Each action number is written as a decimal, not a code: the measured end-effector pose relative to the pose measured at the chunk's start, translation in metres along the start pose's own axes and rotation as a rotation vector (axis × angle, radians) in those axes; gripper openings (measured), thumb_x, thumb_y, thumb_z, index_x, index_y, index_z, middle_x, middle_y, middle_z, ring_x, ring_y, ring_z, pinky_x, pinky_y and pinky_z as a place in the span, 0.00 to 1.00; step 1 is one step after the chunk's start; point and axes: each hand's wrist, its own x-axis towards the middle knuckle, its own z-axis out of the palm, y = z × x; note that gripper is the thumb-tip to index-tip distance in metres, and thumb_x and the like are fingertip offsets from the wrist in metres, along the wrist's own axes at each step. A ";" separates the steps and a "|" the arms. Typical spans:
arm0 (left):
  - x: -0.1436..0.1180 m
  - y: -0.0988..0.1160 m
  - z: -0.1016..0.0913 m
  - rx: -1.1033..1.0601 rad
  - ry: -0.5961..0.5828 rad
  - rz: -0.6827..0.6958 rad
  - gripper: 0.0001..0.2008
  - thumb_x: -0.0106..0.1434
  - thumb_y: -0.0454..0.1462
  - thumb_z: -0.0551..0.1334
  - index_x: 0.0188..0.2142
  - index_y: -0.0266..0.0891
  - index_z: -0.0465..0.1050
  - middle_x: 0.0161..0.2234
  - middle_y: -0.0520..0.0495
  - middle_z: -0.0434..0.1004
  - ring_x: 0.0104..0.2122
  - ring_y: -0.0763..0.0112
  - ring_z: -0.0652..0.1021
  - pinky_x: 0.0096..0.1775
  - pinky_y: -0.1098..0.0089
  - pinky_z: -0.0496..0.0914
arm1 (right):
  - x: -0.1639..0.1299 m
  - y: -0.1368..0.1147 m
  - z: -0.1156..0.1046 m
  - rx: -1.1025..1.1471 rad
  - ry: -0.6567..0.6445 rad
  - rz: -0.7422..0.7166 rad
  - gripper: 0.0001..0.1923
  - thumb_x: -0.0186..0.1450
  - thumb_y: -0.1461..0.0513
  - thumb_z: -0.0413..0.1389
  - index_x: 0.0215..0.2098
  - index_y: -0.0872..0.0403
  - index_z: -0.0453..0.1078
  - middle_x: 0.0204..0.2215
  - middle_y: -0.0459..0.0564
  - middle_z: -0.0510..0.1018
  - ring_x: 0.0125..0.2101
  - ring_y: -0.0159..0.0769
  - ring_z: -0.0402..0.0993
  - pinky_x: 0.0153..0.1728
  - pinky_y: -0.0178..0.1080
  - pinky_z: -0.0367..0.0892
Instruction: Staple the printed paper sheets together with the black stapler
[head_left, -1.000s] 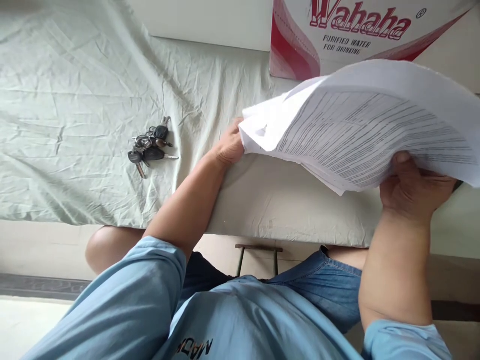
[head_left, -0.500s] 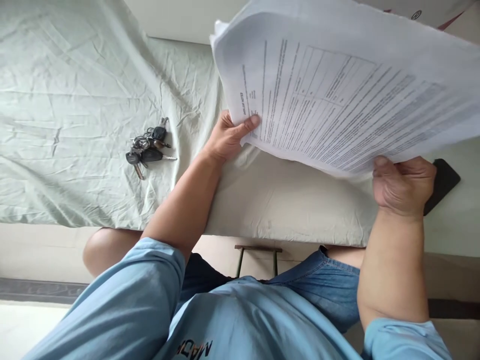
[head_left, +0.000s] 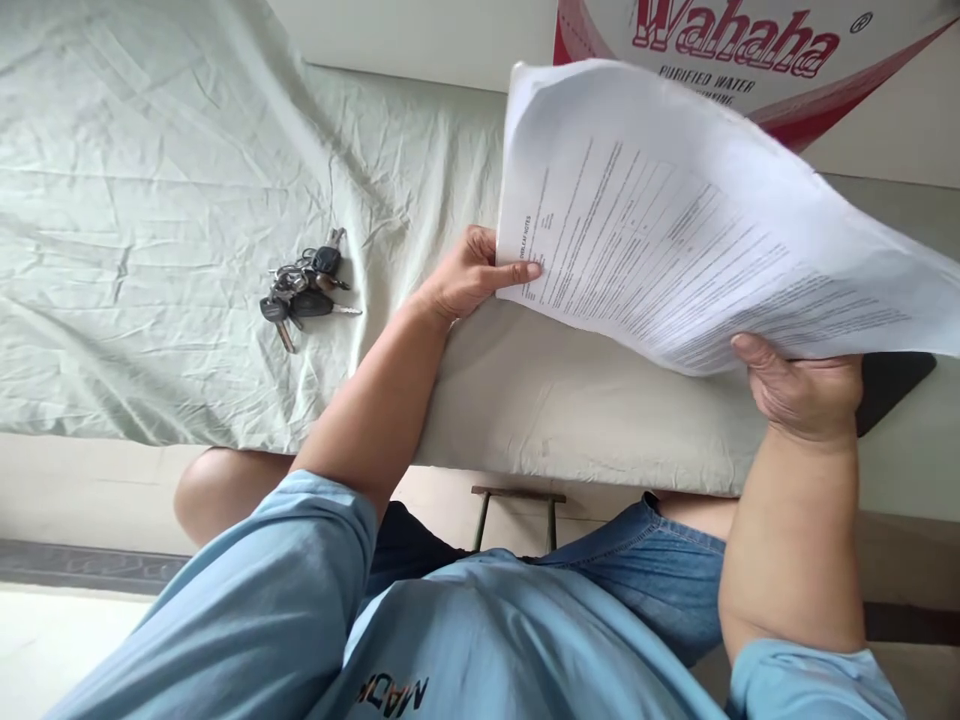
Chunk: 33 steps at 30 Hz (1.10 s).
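Above bed: both hands (head_left: pixel 480 280) (head_left: pixel 802 390) grip papers (head_left: pixel 675 240).

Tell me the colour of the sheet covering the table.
Pale green sheet, wrinkled; head view.

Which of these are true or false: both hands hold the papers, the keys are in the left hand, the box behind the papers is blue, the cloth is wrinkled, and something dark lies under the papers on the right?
1. Both hands hold the papers. True: the left hand grips the left edge, the right hand the near right edge.
2. The keys are in the left hand. False: they lie on the cloth, apart from the hand.
3. The box is blue. False: it is white and red.
4. The cloth is wrinkled. True.
5. A dark thing lies under the papers on the right. True; what it is cannot be told.
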 end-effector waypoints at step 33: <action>0.002 0.015 -0.008 0.441 -0.393 -0.043 0.32 0.69 0.64 0.76 0.33 0.37 0.81 0.28 0.46 0.79 0.27 0.68 0.79 0.27 0.68 0.74 | 0.015 -0.037 -0.031 0.161 -0.159 0.345 0.36 0.55 0.30 0.78 0.50 0.43 0.91 0.46 0.60 0.94 0.48 0.56 0.92 0.47 0.54 0.85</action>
